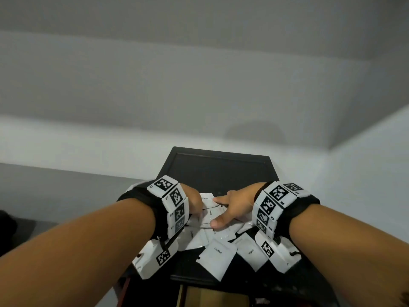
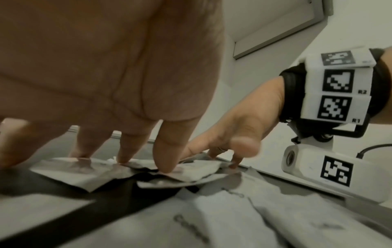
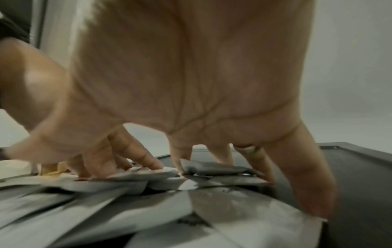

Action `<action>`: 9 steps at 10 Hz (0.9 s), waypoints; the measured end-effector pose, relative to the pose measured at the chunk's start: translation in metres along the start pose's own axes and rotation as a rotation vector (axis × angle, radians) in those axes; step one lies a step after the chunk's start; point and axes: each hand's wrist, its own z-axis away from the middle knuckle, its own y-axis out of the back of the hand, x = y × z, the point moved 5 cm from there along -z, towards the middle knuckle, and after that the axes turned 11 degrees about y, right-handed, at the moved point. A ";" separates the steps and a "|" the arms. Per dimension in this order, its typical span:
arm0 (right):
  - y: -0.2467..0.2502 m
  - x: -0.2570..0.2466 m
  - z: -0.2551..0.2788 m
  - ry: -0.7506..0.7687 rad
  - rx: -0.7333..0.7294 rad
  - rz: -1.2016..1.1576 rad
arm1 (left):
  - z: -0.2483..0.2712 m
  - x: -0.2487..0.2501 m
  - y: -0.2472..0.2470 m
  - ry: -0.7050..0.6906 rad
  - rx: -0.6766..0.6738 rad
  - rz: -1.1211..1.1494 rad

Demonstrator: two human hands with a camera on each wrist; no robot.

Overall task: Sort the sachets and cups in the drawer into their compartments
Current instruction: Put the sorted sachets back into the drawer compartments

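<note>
Several white "Coffee" sachets (image 1: pixel 218 251) lie in a loose, overlapping pile on a black tray-like drawer section (image 1: pixel 217 169). Both hands are down on the far part of the pile. My left hand (image 1: pixel 194 202) has its fingers spread and fairly straight, with the fingertips (image 2: pixel 165 167) pressing on sachets (image 2: pixel 212 218). My right hand (image 1: pixel 230 207) lies beside it, fingers splayed, with the thumb and fingertips (image 3: pixel 318 206) resting on sachets (image 3: pixel 244 209). Neither hand visibly pinches or lifts a sachet. No cups are in view.
The back half of the black tray (image 3: pixel 360 167) is bare. White walls surround it on the left, back and right. Under the tray's near edge, a lower level (image 1: pixel 212 295) shows brownish items. Marker-covered camera units sit on both wrists.
</note>
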 end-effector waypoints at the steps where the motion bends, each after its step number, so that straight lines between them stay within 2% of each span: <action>1: -0.012 -0.005 0.015 -0.006 -0.072 -0.039 | 0.020 -0.008 -0.007 -0.005 -0.013 0.114; 2: -0.022 -0.007 0.023 0.007 -0.078 0.074 | 0.032 -0.011 -0.021 -0.036 -0.101 0.197; 3: -0.040 -0.006 0.028 0.003 -0.053 0.091 | 0.041 -0.013 -0.032 -0.047 -0.086 0.209; 4: -0.053 -0.007 0.033 -0.006 0.037 0.165 | 0.038 -0.011 -0.047 -0.039 -0.090 0.252; 6: -0.063 -0.007 0.047 0.016 0.209 0.147 | 0.058 -0.003 -0.053 -0.062 -0.062 0.284; 8: -0.075 -0.009 0.057 0.015 0.364 0.095 | 0.072 -0.006 -0.066 -0.171 -0.048 0.362; 9: -0.087 -0.012 0.060 -0.008 0.437 0.073 | 0.075 -0.008 -0.076 -0.133 0.063 0.321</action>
